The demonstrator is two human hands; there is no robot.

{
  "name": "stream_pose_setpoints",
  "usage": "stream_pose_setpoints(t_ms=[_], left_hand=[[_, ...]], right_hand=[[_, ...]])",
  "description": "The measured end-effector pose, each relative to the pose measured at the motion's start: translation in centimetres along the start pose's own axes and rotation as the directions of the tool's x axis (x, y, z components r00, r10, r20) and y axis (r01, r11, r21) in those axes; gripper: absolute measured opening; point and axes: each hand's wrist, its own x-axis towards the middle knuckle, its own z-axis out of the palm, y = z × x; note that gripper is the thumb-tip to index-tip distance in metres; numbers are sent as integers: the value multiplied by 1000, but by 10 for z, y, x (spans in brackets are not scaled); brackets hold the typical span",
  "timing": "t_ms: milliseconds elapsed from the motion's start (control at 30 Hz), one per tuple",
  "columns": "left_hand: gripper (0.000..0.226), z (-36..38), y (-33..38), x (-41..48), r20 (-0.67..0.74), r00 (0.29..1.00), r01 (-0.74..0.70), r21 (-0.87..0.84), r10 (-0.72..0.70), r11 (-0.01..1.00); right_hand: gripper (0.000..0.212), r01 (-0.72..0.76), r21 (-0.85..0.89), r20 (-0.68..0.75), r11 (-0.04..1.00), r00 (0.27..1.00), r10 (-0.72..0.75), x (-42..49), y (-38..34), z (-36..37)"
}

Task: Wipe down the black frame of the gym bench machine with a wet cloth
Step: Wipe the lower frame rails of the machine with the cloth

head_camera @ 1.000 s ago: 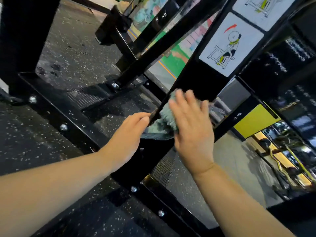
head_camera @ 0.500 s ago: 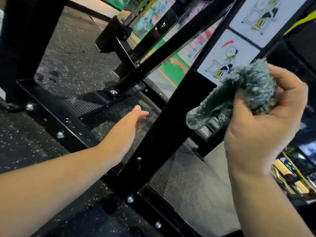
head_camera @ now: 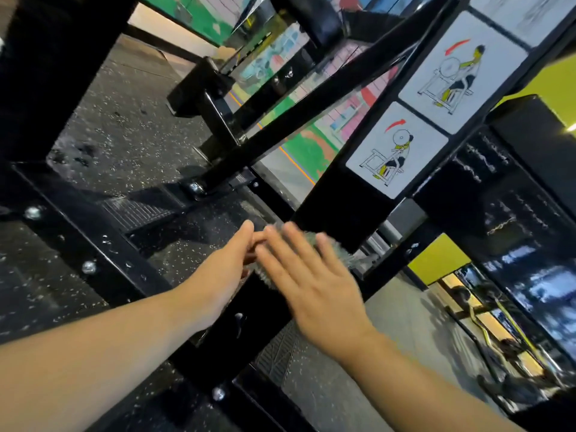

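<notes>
while your right hand lies flat with straight fingers in the head view, it presses the grey-green cloth against the slanted black frame post, just below the instruction stickers. your left hand, close beside the right, touches the cloth's left edge; blur hides whether it pinches.

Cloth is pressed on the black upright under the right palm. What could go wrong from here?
The right hand presses the cloth on the black upright with flat fingers, not a grip, so the cloth may slip and fall. The instruction stickers sit just above on that upright; a wet upward stroke could lift their edges. The left hand is right against the cloth's edge, so the two hands may collide.
</notes>
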Motion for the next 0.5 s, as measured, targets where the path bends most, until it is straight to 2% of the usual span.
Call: stream_pose_setpoints(t_ms=[133, 233, 300, 367, 433, 500], left_hand=[[53, -9, -7, 8, 57, 997, 43, 85, -48, 995], [52, -10, -11, 12, 87, 994, 69, 60, -74, 996], [52, -9, -15, 15, 79, 993, 91, 39, -93, 995], [51, -14, -22, 17, 32, 988, 150, 8, -150, 989], [56, -26, -32, 16, 31, 969, 245, -40, -244, 969], [66, -39, -42, 14, 74, 942, 334, -74, -328, 940]], right_hand=[[53, -324, -77, -248, 943, 922, 297, 26, 47, -27], [55, -401, 13, -291, 916, 875, 387, 33, 46, -28], [57, -383, 39, -261, 923, 888, 379, 28, 25, -14], [58, -305, 30, -184, 952, 934, 305, 16, -6, 8], [61, -176, 33, -59, 984, 982, 178, -5, -41, 31], [62, -18, 28, 98, 999, 995, 15, -26, -74, 49]])
